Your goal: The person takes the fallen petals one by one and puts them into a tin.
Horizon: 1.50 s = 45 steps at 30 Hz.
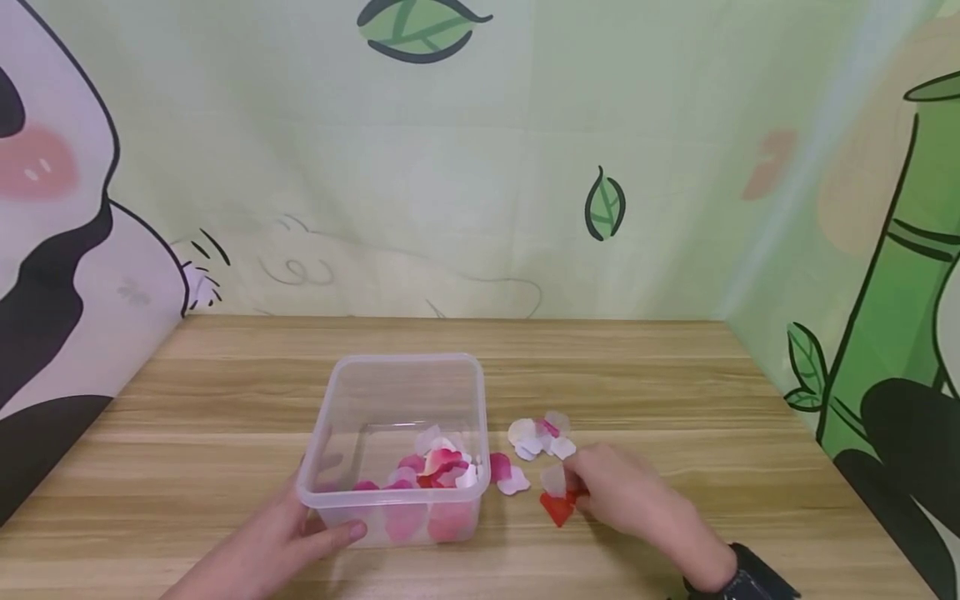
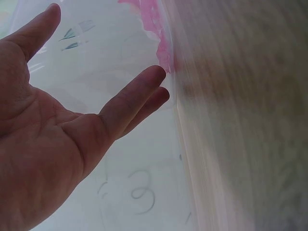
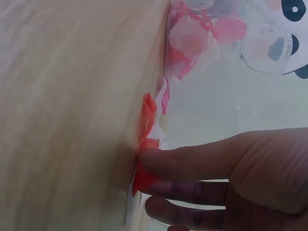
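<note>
A clear plastic box stands on the table, with pink, white and red artificial petals heaped toward its front right. My left hand rests against its front left corner, thumb along the front wall; the left wrist view shows the fingers fairly straight beside the plastic. To the right of the box, my right hand is down at the tabletop. Its thumb and fingers pinch a red petal, seen close in the right wrist view. Another pale petal lies by the fingertips.
Loose white and pink petals lie behind the right hand, and a pink petal sits beside the box's right wall. The wooden table ends at a printed backdrop with pandas and bamboo. A black band circles the right wrist.
</note>
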{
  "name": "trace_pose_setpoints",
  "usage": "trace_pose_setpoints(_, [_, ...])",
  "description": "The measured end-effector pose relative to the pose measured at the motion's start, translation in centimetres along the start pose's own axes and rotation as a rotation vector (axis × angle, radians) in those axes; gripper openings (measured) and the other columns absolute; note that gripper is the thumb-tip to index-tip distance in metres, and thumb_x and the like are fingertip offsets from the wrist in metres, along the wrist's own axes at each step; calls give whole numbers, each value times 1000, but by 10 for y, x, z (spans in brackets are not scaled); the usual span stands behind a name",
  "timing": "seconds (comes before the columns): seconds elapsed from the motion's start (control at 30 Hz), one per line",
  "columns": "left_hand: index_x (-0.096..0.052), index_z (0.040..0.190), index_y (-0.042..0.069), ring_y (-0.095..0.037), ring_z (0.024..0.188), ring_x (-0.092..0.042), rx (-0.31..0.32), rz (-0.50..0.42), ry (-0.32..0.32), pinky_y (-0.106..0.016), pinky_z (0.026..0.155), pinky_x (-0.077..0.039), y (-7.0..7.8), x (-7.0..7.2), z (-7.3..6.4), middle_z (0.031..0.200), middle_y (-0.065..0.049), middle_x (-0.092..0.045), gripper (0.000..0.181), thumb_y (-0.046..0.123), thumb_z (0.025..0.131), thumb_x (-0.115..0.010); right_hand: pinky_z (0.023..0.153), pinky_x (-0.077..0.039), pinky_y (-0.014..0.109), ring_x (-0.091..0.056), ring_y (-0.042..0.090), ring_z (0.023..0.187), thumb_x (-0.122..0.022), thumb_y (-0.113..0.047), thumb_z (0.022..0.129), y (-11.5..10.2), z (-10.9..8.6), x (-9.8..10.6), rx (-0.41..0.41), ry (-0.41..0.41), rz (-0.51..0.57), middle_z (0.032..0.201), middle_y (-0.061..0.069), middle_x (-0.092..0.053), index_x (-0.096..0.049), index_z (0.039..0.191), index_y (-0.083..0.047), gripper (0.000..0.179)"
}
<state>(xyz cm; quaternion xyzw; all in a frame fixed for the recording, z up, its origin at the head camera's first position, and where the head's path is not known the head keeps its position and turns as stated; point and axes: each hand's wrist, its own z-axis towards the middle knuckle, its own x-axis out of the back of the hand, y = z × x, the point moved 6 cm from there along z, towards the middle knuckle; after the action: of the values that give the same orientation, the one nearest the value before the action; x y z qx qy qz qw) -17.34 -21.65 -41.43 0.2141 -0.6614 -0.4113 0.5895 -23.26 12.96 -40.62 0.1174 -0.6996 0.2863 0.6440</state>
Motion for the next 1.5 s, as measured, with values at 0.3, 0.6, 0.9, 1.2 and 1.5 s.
trace_pose_setpoints(0.3, [-16, 163, 8, -39, 128, -54, 12, -20, -7, -54, 100, -47, -1, -1, 0, 154, -27, -40, 103, 39, 90, -81, 56, -42, 27, -47, 7, 62, -81, -3, 81, 1, 2, 16, 15, 99, 14, 66, -13, -52, -65, 70, -18, 24])
trace_pose_setpoints(0.6, [-16, 163, 11, -41, 129, -53, 71, -44, -23, -60, 102, -45, -2, -1, 1, 156, -26, -38, 102, 38, 90, -81, 61, -49, 28, -55, 6, 69, -81, -3, 85, -8, 2, 36, 26, 290, 0, 76, -12, -63, -73, 82, -16, 16])
trace_pose_setpoints(0.9, [-14, 163, 13, -37, 126, -56, 60, -42, -18, -59, 101, -46, -3, -1, 0, 154, -26, -40, 103, 38, 89, -81, 65, -54, 25, -64, 11, 78, -88, 3, 77, -30, 0, 51, 124, 516, 40, 88, -7, -73, -79, 91, -14, 23])
trace_pose_setpoints(1.2, [-14, 164, 14, -42, 130, -52, 68, -42, -17, -62, 103, -43, -3, -1, 0, 156, -26, -38, 102, 39, 90, -81, 69, -56, 26, -66, 11, 81, -87, 4, 77, -57, -5, 59, 339, 668, 96, 88, -5, -73, -78, 92, -11, 23])
trace_pose_setpoints(1.5, [-13, 164, 17, -41, 129, -53, 71, -49, -27, -61, 102, -44, -2, -1, 1, 156, -27, -37, 102, 38, 90, -80, 78, -56, 24, -68, 15, 87, -83, 7, 81, -81, -10, 69, 553, 765, 236, 95, -1, -75, -78, 98, -7, 23])
